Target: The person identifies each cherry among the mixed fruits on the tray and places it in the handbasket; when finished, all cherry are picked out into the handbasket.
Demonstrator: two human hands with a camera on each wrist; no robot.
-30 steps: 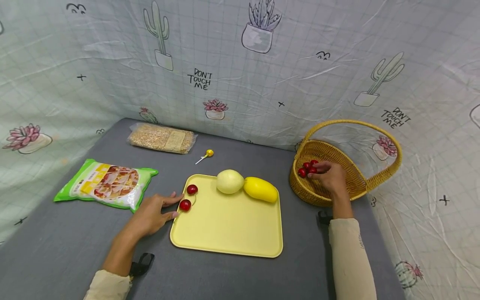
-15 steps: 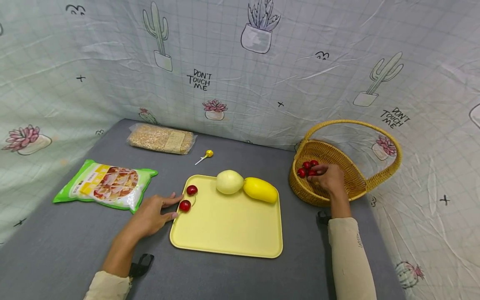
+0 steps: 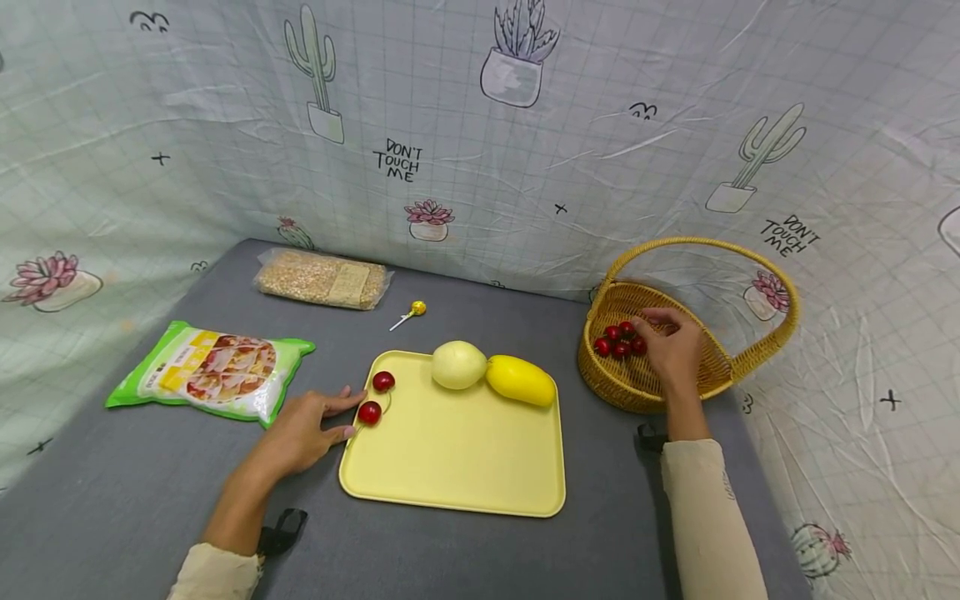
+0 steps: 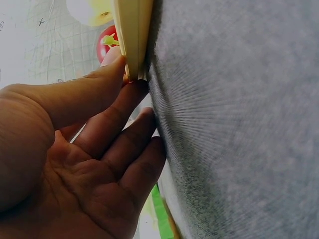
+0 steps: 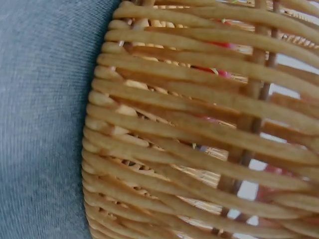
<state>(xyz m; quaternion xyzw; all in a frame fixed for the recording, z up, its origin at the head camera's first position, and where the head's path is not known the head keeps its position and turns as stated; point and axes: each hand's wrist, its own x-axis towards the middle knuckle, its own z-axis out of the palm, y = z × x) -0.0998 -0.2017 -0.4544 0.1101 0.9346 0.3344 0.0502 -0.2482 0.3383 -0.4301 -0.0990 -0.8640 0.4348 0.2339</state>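
Observation:
In the head view my right hand [image 3: 673, 346] is inside the wicker basket [image 3: 611, 390], just above and right of several red cherries [image 3: 621, 349], its fingers bent loosely with nothing seen between them. The basket's woven side [image 5: 174, 99] hides most of that hand in the right wrist view. My left hand [image 3: 303, 429] touches the left rim of the yellow tray [image 3: 457, 454] with thumb and index finger. Its thumb [image 4: 89, 92] lies against the tray edge [image 4: 134, 40] in the left wrist view. Two cherries [image 3: 369, 412] lie on the tray beside those fingertips.
A pale round fruit [image 3: 459, 365] and a yellow oval fruit [image 3: 521, 381] lie along the tray's far side. Behind are a lollipop [image 3: 417, 308] and a bag of grains [image 3: 322, 277]. A green-edged food bag [image 3: 213, 371] lies left. The basket's handle [image 3: 697, 242] arches over it.
My right hand has lifted and drawn back slightly from the cherries in the basket, uncovering one it had hidden. The left hand stays at the tray rim.

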